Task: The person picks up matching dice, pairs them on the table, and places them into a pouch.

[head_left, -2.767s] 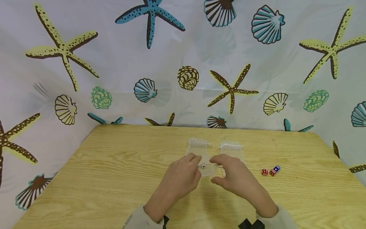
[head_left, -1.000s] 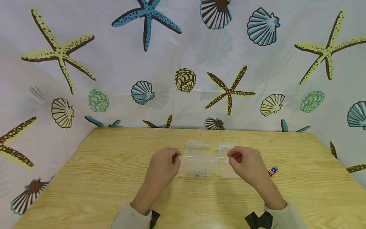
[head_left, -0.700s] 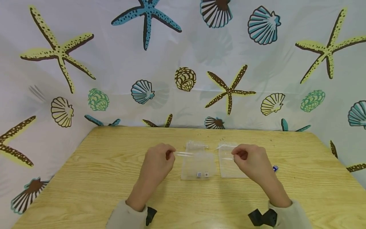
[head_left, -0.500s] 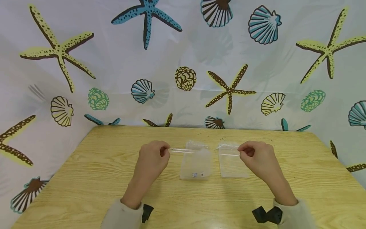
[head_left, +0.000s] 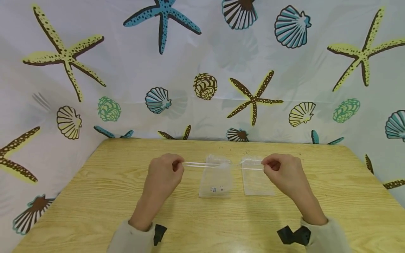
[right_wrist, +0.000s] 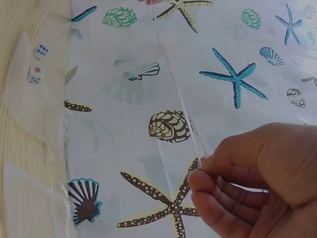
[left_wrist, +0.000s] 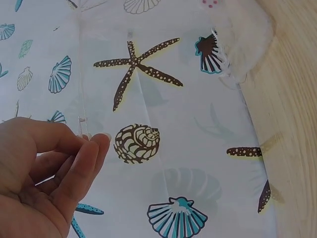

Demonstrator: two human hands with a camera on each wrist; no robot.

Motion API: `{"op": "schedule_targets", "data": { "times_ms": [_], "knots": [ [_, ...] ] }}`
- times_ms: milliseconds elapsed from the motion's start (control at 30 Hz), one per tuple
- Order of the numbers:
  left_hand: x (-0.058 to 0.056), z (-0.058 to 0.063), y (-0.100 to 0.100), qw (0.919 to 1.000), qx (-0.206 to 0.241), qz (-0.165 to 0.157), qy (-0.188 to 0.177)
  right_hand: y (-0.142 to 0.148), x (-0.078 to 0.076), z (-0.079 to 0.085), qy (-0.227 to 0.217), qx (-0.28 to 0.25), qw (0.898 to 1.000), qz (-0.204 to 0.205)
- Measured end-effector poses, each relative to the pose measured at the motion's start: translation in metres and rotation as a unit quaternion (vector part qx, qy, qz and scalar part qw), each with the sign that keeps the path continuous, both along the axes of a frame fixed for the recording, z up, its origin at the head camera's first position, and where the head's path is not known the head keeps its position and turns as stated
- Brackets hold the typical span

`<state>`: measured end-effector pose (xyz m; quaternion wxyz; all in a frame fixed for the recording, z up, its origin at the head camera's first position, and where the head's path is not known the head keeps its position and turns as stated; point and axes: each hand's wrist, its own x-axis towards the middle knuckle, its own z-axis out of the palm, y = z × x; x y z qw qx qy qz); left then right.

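Note:
A sheer white drawstring pouch (head_left: 218,177) hangs between my hands over the wooden table, its mouth gathered. Two white dice (head_left: 218,189) show through its lower part; the right wrist view shows blue pips and one red pip on the dice (right_wrist: 38,62). My left hand (head_left: 164,175) pinches the drawstring (head_left: 197,164) between thumb and fingertips, off to the pouch's left. Opposite it, my right hand (head_left: 286,174) pinches the other end of the drawstring (right_wrist: 185,109). Both strands run taut.
Another sheer pouch (head_left: 259,182) lies flat on the table (head_left: 126,182), right of the held one. Part of a further pouch (head_left: 218,159) shows behind the held one. A white curtain (head_left: 177,70) printed with shells and starfish stands around the table's back and sides.
My hands have gone from the pouch's mouth to its drawstring and spread apart, drawing the mouth into a bunch. The red and blue dice at right are now hidden behind my right hand.

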<state>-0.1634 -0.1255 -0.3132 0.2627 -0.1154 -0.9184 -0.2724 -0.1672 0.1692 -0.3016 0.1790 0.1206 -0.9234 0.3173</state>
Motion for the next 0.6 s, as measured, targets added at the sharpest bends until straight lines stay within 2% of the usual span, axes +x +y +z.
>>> {"op": "schedule_targets", "data": {
  "times_ms": [200,400,600],
  "knots": [
    [0.003,0.005,-0.012,0.9999,0.003,0.007,0.007,-0.011,-0.003,0.001,-0.01,-0.005,1.0,0.022],
    [0.011,0.01,-0.036,0.9996,0.0,0.027,0.008,-0.033,-0.01,0.002,-0.013,-0.01,0.998,0.062],
    [0.016,0.01,-0.06,0.9985,-0.011,0.054,-0.003,-0.058,-0.014,0.0,-0.02,-0.006,0.995,0.096]
  ]
}}
